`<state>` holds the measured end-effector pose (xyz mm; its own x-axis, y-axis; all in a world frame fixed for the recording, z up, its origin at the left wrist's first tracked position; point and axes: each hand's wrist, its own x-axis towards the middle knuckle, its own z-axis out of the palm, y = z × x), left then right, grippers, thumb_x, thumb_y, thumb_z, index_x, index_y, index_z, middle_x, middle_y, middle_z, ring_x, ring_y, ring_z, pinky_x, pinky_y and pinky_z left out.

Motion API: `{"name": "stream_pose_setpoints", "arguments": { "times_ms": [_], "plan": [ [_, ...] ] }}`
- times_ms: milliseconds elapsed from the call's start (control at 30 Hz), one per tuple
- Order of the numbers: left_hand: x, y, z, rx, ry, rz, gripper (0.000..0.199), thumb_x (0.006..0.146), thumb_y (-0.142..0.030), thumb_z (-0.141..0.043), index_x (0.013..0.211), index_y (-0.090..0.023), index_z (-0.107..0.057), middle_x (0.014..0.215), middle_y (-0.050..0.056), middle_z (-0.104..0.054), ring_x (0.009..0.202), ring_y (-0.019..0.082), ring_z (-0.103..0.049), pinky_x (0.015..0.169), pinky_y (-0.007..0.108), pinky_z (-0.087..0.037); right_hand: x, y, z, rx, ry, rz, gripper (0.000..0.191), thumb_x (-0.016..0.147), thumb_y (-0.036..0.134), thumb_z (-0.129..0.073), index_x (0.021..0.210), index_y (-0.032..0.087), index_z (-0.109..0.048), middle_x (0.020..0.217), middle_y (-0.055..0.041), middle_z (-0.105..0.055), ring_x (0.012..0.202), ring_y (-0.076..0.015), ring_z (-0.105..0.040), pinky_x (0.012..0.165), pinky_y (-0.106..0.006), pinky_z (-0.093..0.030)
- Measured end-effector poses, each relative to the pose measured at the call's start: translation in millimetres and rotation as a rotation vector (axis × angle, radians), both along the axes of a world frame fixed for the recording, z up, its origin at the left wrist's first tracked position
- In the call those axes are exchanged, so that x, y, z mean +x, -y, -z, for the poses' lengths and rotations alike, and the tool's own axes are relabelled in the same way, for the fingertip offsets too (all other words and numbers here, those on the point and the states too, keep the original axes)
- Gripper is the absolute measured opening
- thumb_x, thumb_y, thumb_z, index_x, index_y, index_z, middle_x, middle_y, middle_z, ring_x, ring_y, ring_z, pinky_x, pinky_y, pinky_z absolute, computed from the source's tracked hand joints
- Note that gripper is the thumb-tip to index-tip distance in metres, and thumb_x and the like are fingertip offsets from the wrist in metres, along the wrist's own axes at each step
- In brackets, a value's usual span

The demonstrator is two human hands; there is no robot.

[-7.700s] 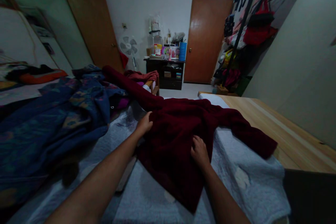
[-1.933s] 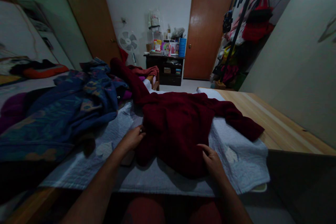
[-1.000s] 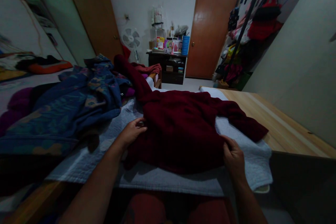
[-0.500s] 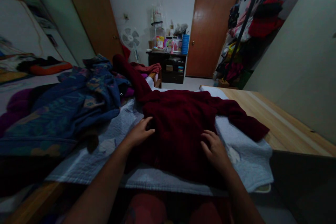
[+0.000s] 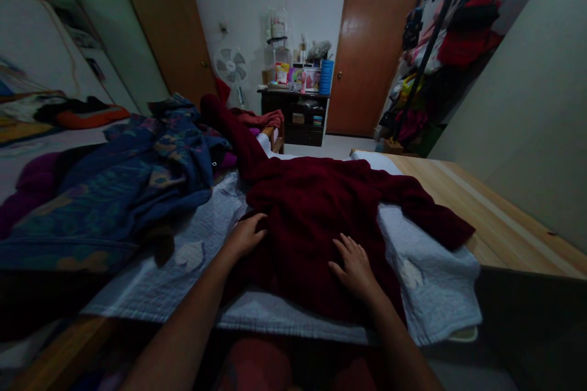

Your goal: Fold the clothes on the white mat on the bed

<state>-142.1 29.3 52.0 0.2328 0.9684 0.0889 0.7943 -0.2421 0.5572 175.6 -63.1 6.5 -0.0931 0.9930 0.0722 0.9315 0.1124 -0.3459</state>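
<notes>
Spread out but with creases left in its body, the maroon garment (image 5: 316, 195) lies on the pale cover (image 5: 220, 201), right hand (image 5: 355, 269) upon it with fingers splayed, left hand (image 5: 245, 238) at its edge, grip undetermined.

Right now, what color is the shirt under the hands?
Dark red, like maroon; the shirt shows best in the head view.

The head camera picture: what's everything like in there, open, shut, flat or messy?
Dark red long-sleeved cloth garment: spread out, wrinkled
Left hand: fingers bent, touching the garment
Right hand: open, on the garment
Blue flowered cloth garment: crumpled heap
Pale blue quilted cloth: rumpled
Right brown wooden door: shut
White round fan: upright
</notes>
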Motion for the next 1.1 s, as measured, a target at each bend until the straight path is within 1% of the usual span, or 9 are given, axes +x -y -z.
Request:
{"name": "stream_pose_setpoints", "arguments": {
  "times_ms": [100,233,433,600,667,733,833,967,1100],
  "plan": [
    [-0.4,4.6,-12.3,0.031,0.085,-0.023,0.031,0.078,-0.028,-0.054,0.106,-0.021,-0.064,0.102,0.005,-0.071,0.096,0.024,-0.065,0.087,0.034,-0.048,0.5,0.4,-0.5,-0.003,-0.011,0.000,0.058,0.086,0.035,-0.056,0.141,0.017,-0.048,0.153,-0.0123,-0.036,0.143,-0.0292,-0.029,0.116,-0.048,-0.023],
    [3.0,15.0,-34.4,0.086,0.190,-0.048,0.025,0.077,-0.034,-0.057,0.098,-0.021,-0.062,0.088,0.001,-0.068,0.079,0.020,-0.064,0.075,0.031,-0.048,1.1,0.8,1.7,0.010,-0.038,0.005,0.057,0.086,0.036,-0.056,0.140,0.017,-0.049,0.153,-0.0124,-0.037,0.142,-0.0293,-0.030,0.116,-0.049,-0.023],
    [29.3,40.0,-53.9,0.068,0.441,0.000,0.023,0.079,-0.037,-0.062,0.095,-0.021,-0.061,0.090,0.000,-0.068,0.082,0.017,-0.064,0.076,0.028,-0.049,-8.9,3.3,-17.5,0.025,-0.288,-0.013,0.058,0.087,0.048,-0.054,0.137,0.020,-0.049,0.147,-0.0131,-0.044,0.140,-0.0303,-0.034,0.115,-0.053,-0.025],
    [55.8,62.7,-48.6,-0.049,0.446,0.184,0.020,0.080,-0.026,-0.058,0.099,-0.021,-0.064,0.093,0.001,-0.070,0.086,0.017,-0.065,0.078,0.026,-0.049,-45.3,4.4,-39.9,0.120,-0.524,-0.263,0.082,0.077,0.043,-0.068,0.147,0.022,-0.031,0.153,-0.0116,-0.033,0.142,-0.0259,-0.028,0.116,-0.048,-0.027],
    [57.9,68.4,-44.9,-0.129,0.426,0.265,0.024,0.079,-0.023,-0.058,0.101,-0.021,-0.064,0.097,0.001,-0.070,0.089,0.017,-0.065,0.080,0.026,-0.048,-58.6,1.9,-38.7,0.132,-0.549,-0.311,0.066,0.076,0.032,-0.068,0.137,0.022,-0.044,0.149,-0.0117,-0.038,0.138,-0.0253,-0.034,0.113,-0.046,-0.031],
    [54.5,71.9,-42.6,-0.230,0.389,0.338,0.028,0.078,-0.024,-0.059,0.104,-0.021,-0.065,0.101,0.001,-0.071,0.089,0.017,-0.065,0.080,0.026,-0.049,-65.8,-1.5,-33.4,0.138,-0.579,-0.304,0.034,0.079,0.020,-0.058,0.113,0.021,-0.059,0.137,-0.0111,-0.050,0.128,-0.0232,-0.046,0.107,-0.044,-0.037],
    [43.6,73.6,-42.3,-0.312,0.372,0.374,0.029,0.081,-0.032,-0.057,0.106,-0.021,-0.067,0.103,0.002,-0.071,0.092,0.019,-0.064,0.082,0.027,-0.049,-64.8,-5.4,-26.0,0.135,-0.646,-0.263,0.017,0.080,0.012,-0.046,0.086,0.021,-0.058,0.119,-0.0093,-0.061,0.112,-0.0206,-0.056,0.098,-0.040,-0.043],
    [28.0,68.3,-38.2,-0.259,0.364,0.278,0.033,0.091,-0.042,-0.044,0.102,-0.021,-0.066,0.101,0.003,-0.070,0.096,0.020,-0.063,0.088,0.030,-0.048,-51.3,-7.6,-27.8,0.137,-0.721,-0.229,0.009,0.080,0.015,-0.047,0.078,0.021,-0.054,0.107,-0.0075,-0.065,0.102,-0.0201,-0.060,0.091,-0.036,-0.045],
    [16.3,57.0,-19.2,0.006,0.182,-0.004,0.036,0.085,-0.044,-0.052,0.107,-0.019,-0.064,0.110,0.008,-0.064,0.108,0.026,-0.057,0.099,0.038,-0.042,-39.9,-5.5,-41.2,0.198,-0.718,-0.165,0.009,0.083,0.020,-0.048,0.075,0.021,-0.054,0.097,-0.0068,-0.066,0.096,-0.0200,-0.061,0.088,-0.034,-0.046]
  ]
}}
